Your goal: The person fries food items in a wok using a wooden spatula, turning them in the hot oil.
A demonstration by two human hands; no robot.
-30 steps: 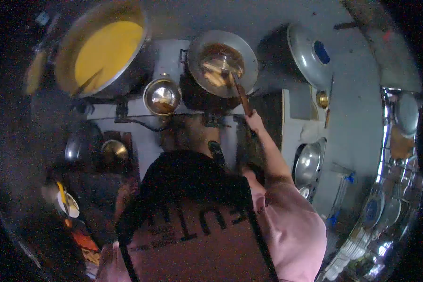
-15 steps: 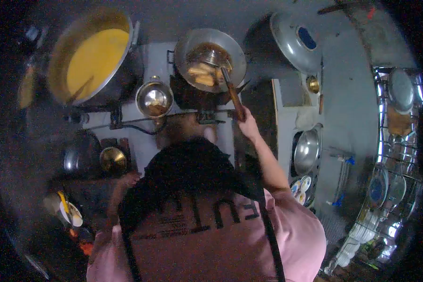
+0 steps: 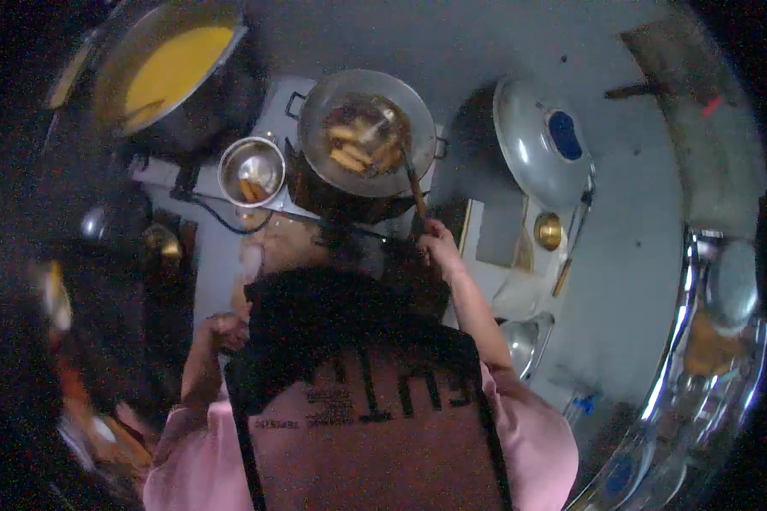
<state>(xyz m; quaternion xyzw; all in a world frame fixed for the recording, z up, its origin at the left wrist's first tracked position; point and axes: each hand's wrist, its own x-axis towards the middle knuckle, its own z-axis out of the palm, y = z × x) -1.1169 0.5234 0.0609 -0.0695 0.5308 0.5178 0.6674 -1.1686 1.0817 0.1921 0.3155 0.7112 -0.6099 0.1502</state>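
My right hand (image 3: 437, 245) is closed round the wooden handle of a metal spatula (image 3: 416, 189). Its head reaches into a wok (image 3: 315, 162) of dark, bubbling oil, where several golden, elongated fried pieces (image 3: 351, 157) float; their exact kind is unclear. The spatula head is partly hidden in the oil. My left hand (image 3: 227, 330) is beside the black apron (image 3: 341, 311) at my waist, its fingers curled; what they hold, if anything, is too dark to make out.
Left of the wok stands a small metal pot (image 3: 252, 162) holding a few brown pieces. A big pot (image 3: 230, 47) of yellow liquid is at upper left. A large domed lid (image 3: 524, 140) and a small brass bowl (image 3: 549, 230) lie to the right. A dish rack (image 3: 686, 324) stands far right.
The view has shifted and turned. The spatula head has sunk lower among the fried pieces, and my right hand still grips the handle. My left hand remains near the apron.
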